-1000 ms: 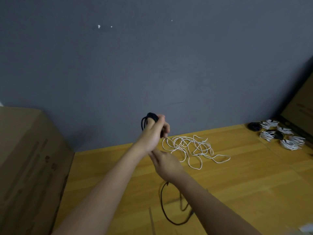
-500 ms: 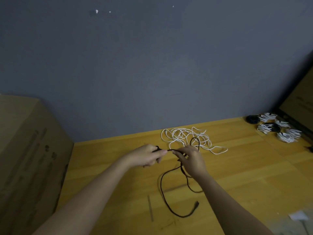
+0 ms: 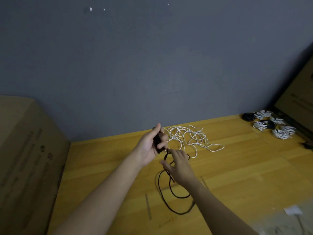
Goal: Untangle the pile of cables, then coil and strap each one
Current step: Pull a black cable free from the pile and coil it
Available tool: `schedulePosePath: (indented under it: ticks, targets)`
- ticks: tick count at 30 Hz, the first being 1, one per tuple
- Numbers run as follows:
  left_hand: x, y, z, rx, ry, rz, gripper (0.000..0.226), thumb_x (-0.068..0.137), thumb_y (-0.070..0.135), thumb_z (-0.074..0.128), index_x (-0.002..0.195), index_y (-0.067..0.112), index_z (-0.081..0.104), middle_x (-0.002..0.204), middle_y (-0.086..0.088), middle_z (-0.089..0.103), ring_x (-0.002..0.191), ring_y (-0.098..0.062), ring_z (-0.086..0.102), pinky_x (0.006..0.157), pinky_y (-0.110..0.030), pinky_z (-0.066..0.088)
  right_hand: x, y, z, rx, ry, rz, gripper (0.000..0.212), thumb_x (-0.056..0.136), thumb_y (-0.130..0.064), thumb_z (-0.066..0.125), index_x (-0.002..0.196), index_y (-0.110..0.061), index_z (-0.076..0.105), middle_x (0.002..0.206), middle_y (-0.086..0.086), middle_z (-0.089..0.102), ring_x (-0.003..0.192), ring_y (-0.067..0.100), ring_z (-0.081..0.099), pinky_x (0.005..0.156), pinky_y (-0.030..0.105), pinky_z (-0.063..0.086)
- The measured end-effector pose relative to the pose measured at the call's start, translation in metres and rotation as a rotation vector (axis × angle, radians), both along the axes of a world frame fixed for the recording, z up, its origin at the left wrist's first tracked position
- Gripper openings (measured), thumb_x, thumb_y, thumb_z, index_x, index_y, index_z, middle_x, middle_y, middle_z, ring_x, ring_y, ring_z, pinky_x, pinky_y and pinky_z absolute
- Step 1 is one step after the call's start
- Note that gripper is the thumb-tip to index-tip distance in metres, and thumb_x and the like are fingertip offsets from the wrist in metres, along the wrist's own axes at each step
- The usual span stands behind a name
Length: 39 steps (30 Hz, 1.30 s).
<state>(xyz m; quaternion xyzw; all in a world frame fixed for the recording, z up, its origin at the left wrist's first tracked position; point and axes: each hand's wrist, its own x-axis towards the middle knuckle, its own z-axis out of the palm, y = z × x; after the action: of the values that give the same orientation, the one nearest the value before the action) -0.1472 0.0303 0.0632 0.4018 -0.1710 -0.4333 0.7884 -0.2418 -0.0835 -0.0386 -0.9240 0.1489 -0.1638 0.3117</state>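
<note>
Curling round a small bundle of black cable (image 3: pixel 157 141), the fingers (image 3: pixel 162 145) of the left hand (image 3: pixel 150 146) grip the coiled part, thumb up along its side. Just below at five o'clock, the right hand (image 3: pixel 179 165) has its fingers loosely spread; a strand of the same black cable runs across its palm side, but whether any finger pinches it I cannot tell. From there the black cable drops in a long loose loop onto the wooden floor (image 3: pixel 237 175) at six o'clock of the hands. Just beyond the hands, at one o'clock, lies a tangle of white cable (image 3: pixel 189 138), spread flat near the grey wall (image 3: pixel 152 56). Well apart, at two o'clock by the far corner, sits a cluster of coiled cables (image 3: pixel 271 124), white and black. A cardboard box (image 3: pixel 25 158) stands at nine o'clock. A scrap of white paper (image 3: pixel 292 210) lies at four o'clock.
</note>
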Motion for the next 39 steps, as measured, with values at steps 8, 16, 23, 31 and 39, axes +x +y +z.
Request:
schedulePosePath:
  ticks: [8,16,23,31,39]
  targets:
    - [0.01,-0.024,-0.021,0.231,-0.365,0.448,0.029,0.103,0.027,0.038,0.103,0.01,0.062,0.096,0.004,0.074,0.063,-0.007,0.063,0.063,-0.02,0.047,-0.01,0.008,-0.015,-0.155,0.085,0.028,0.026,0.1,-0.038,0.041,0.117,-0.025,0.057,0.104,-0.011,0.064,0.102,0.015,0.046,0.08,0.03,0.026]
    - [0.041,0.0,-0.047,1.041,-1.039,-0.005,0.038,0.102,0.041,0.029,0.114,0.007,0.039,0.097,-0.004,0.069,0.091,-0.017,0.064,0.075,-0.034,0.049,-0.014,-0.014,-0.001,-0.227,0.079,0.026,0.027,0.101,-0.036,0.042,0.102,-0.022,0.065,0.097,-0.011,0.069,0.095,0.018,0.048,0.085,0.032,0.028]
    - [0.043,0.002,-0.052,1.05,-0.994,0.107,0.025,0.102,0.023,0.034,0.11,0.001,0.043,0.092,-0.011,0.066,0.081,-0.023,0.065,0.073,-0.038,0.052,-0.01,-0.02,0.007,-0.292,0.131,-0.055,0.028,0.1,-0.042,0.041,0.106,-0.029,0.065,0.098,-0.013,0.068,0.097,0.014,0.049,0.087,0.032,0.025]
    - [0.04,0.003,-0.05,1.091,-1.125,-0.312,0.018,0.1,0.029,0.038,0.098,0.013,0.044,0.073,-0.002,0.055,0.06,-0.014,0.051,0.059,-0.031,0.041,-0.004,-0.03,0.013,-0.454,-0.053,-0.172,0.011,0.089,-0.031,0.065,0.086,-0.023,0.071,0.082,-0.01,0.069,0.086,0.022,0.058,0.086,0.04,0.027]
    - [0.041,0.007,-0.05,0.852,-0.918,-0.409,0.018,0.096,0.024,0.053,0.11,0.023,0.042,0.094,0.008,0.06,0.08,-0.004,0.06,0.082,-0.029,0.049,-0.002,-0.026,0.018,-0.421,-0.104,-0.122,0.018,0.09,-0.03,0.064,0.105,-0.022,0.07,0.114,0.002,0.062,0.111,0.027,0.051,0.091,0.046,0.037]
